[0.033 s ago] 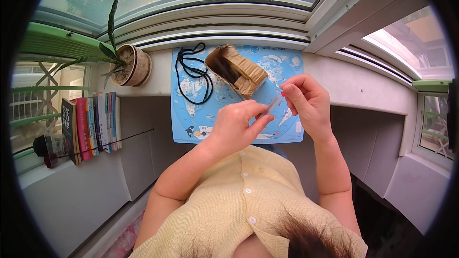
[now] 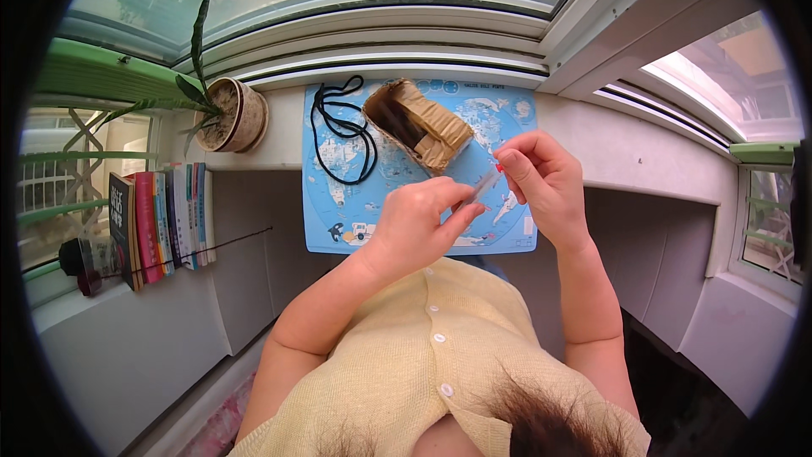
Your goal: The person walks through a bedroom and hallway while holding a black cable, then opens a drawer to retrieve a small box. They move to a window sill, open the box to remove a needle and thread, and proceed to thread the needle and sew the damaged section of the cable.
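My left hand (image 2: 416, 218) pinches a slim, see-through tube-like piece (image 2: 483, 187) between thumb and fingers, over the blue mat. It slants up to the right toward my right hand (image 2: 544, 179). There, thumb and forefinger close on a small red piece (image 2: 500, 167) at the upper end of the clear piece. Whether the two parts are joined I cannot tell. Just beyond my hands lies a torn brown cardboard box (image 2: 444, 137), its open side showing a dark inside. A looped black cord (image 2: 372, 148) rests to the left of the box.
The blue map-printed mat (image 2: 393, 241) covers the middle of the pale sill (image 2: 626, 148). A potted plant (image 2: 237, 114) stands at the left. Several upright books (image 2: 148, 228) line the left ledge, with a thin dark rod across them. Window frames close off the far side.
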{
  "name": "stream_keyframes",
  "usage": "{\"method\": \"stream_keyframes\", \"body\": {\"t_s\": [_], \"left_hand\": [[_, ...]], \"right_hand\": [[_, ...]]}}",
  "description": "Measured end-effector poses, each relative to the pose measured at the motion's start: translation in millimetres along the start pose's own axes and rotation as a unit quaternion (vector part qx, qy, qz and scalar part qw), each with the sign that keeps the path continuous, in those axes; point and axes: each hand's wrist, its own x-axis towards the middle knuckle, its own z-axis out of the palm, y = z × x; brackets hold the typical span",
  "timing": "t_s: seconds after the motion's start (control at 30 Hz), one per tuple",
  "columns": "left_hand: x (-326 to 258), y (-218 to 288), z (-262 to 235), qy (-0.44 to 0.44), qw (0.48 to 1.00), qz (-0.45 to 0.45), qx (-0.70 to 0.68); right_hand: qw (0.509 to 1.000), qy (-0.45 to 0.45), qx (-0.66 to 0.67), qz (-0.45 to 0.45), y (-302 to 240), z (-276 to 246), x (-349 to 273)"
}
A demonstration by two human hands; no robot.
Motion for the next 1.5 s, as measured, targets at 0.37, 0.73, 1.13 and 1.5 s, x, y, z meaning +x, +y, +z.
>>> {"method": "stream_keyframes", "body": {"t_s": [0.37, 0.73, 1.13, 1.5], "left_hand": [[-5, -1, -3, 0.04, 0.998, 0.019, 0.048], [-18, -16, 4, 0.061, 0.997, 0.014, 0.049], [7, -6, -30, -0.151, 0.877, -0.169, -0.423], [16, -22, -46, -0.143, 0.78, -0.138, -0.593]], "right_hand": [[0.98, -0.034, -0.191, -0.029, -6, -3, 5], [0.988, -0.034, -0.15, 0.023, 7, 11, -2], [0.998, -0.046, -0.049, 0.012, -26, 20, 10], [0.994, -0.087, 0.002, -0.061, -33, 32, 52]]}}
